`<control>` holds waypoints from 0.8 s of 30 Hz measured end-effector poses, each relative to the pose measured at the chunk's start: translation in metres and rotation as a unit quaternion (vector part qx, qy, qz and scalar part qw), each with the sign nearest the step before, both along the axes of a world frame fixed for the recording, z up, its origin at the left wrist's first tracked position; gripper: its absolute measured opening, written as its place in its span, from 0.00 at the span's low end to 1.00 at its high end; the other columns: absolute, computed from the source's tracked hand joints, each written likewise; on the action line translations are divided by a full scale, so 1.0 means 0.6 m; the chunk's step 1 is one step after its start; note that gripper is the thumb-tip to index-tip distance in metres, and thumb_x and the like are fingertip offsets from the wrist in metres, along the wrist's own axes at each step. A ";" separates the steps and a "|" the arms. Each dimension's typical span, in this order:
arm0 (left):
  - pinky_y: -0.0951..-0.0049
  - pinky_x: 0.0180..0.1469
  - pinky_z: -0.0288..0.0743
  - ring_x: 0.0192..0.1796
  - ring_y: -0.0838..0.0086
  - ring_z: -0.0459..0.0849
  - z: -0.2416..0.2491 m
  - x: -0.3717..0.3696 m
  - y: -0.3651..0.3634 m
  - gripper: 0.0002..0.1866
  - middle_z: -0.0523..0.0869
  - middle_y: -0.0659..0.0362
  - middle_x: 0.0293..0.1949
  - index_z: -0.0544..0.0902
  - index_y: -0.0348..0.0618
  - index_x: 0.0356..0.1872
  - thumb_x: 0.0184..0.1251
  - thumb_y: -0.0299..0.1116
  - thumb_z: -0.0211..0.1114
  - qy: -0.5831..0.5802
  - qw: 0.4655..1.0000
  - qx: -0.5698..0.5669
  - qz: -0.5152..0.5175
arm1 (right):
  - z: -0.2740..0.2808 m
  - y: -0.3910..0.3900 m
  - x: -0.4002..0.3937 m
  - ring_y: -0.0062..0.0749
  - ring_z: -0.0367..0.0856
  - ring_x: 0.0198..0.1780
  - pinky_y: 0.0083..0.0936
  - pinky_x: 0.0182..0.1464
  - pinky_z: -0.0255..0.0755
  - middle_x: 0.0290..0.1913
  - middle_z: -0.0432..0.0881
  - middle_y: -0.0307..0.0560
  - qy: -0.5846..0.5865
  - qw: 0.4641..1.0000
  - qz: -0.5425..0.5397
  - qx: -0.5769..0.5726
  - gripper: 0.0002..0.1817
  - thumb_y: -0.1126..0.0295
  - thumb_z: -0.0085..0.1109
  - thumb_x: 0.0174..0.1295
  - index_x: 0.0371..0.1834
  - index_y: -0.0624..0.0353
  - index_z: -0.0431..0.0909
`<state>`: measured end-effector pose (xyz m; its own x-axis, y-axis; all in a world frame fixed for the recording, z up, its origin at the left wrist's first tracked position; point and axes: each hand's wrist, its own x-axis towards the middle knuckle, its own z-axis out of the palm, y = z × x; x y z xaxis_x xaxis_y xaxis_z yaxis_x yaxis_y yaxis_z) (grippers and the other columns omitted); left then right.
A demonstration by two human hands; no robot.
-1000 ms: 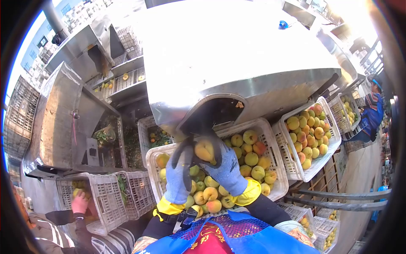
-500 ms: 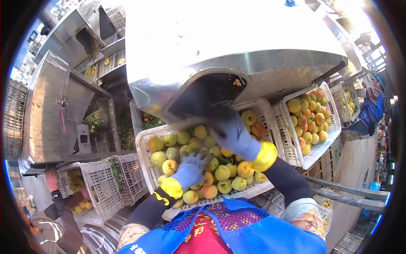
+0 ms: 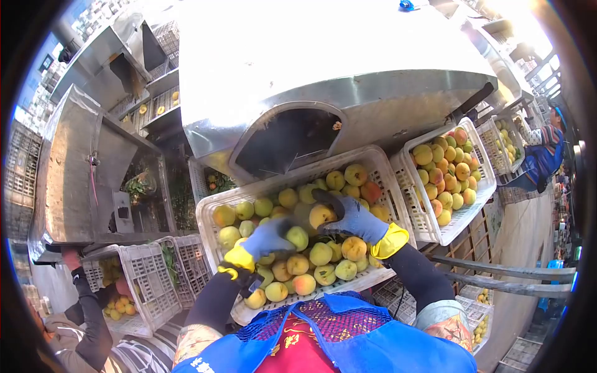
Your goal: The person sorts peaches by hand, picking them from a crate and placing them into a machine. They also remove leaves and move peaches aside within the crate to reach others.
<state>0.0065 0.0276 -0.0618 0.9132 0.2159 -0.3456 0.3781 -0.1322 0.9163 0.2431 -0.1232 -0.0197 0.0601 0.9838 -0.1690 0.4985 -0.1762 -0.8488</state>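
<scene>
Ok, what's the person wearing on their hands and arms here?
Both hands wear blue-grey knit gloves with dark coated fingertips and bright yellow cuffs: left hand, right hand. Above the cuffs run black sleeves, and patterned oversleeves cover the upper arms. A blue apron over a blue mesh panel and red fabric with yellow characters hangs at the chest.
</scene>
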 end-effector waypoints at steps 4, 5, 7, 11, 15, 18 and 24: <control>0.66 0.59 0.79 0.60 0.64 0.83 -0.018 -0.048 -0.039 0.34 0.81 0.50 0.60 0.75 0.41 0.68 0.60 0.36 0.75 -0.150 0.948 -0.144 0.243 | 0.062 0.019 -0.045 0.44 0.79 0.66 0.37 0.70 0.70 0.71 0.75 0.55 0.074 0.995 -0.009 0.068 0.51 0.60 0.79 0.51 0.78 0.62 0.63; 0.64 0.62 0.78 0.62 0.62 0.82 -0.019 -0.053 -0.046 0.35 0.78 0.51 0.64 0.73 0.43 0.70 0.63 0.40 0.75 -0.143 0.961 0.008 0.236 | 0.071 0.027 -0.053 0.48 0.78 0.67 0.39 0.69 0.71 0.72 0.73 0.58 0.052 0.993 -0.013 0.101 0.50 0.61 0.79 0.51 0.78 0.60 0.63; 0.65 0.61 0.79 0.61 0.62 0.83 0.034 -0.041 -0.072 0.34 0.76 0.50 0.66 0.71 0.43 0.72 0.68 0.44 0.70 -0.238 0.895 -0.224 0.304 | 0.086 0.041 -0.068 0.55 0.75 0.70 0.41 0.68 0.71 0.76 0.68 0.63 0.007 0.987 -0.020 0.162 0.50 0.64 0.77 0.50 0.79 0.56 0.62; 0.45 0.77 0.61 0.72 0.55 0.73 0.029 -0.041 -0.072 0.36 0.73 0.52 0.70 0.58 0.53 0.80 0.71 0.34 0.56 -0.363 0.751 -0.451 0.317 | 0.117 0.070 -0.106 0.61 0.70 0.72 0.45 0.69 0.70 0.76 0.66 0.64 -0.064 0.959 -0.070 0.269 0.50 0.60 0.79 0.52 0.79 0.55 0.63; 0.56 0.72 0.66 0.66 0.61 0.77 0.041 -0.019 -0.059 0.34 0.78 0.54 0.63 0.60 0.49 0.77 0.71 0.31 0.58 -0.230 0.899 -0.127 0.351 | 0.086 0.097 -0.124 0.65 0.73 0.66 0.48 0.64 0.72 0.74 0.68 0.65 -0.094 0.945 -0.204 0.237 0.53 0.54 0.80 0.49 0.78 0.56 0.64; 0.73 0.60 0.77 0.55 0.70 0.86 0.066 -0.003 -0.058 0.31 0.88 0.56 0.48 0.62 0.40 0.72 0.73 0.30 0.66 -0.299 0.835 -0.218 0.407 | 0.069 0.125 -0.125 0.64 0.75 0.63 0.51 0.64 0.69 0.73 0.68 0.66 -0.211 0.898 -0.239 0.304 0.54 0.52 0.79 0.49 0.78 0.58 0.62; 0.58 0.70 0.71 0.69 0.57 0.75 0.074 -0.029 -0.045 0.29 0.76 0.52 0.67 0.67 0.49 0.73 0.71 0.34 0.60 -0.243 0.878 -0.174 0.374 | 0.041 0.187 -0.132 0.62 0.73 0.65 0.56 0.67 0.64 0.72 0.68 0.66 -0.312 0.864 -0.260 0.296 0.52 0.52 0.77 0.51 0.77 0.61 0.62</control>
<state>-0.0107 0.0005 -0.0174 0.6189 0.7765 -0.1186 -0.2066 0.3066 0.9291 0.1640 -0.0109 0.0050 0.4187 0.6989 0.5799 0.8757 -0.1414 -0.4618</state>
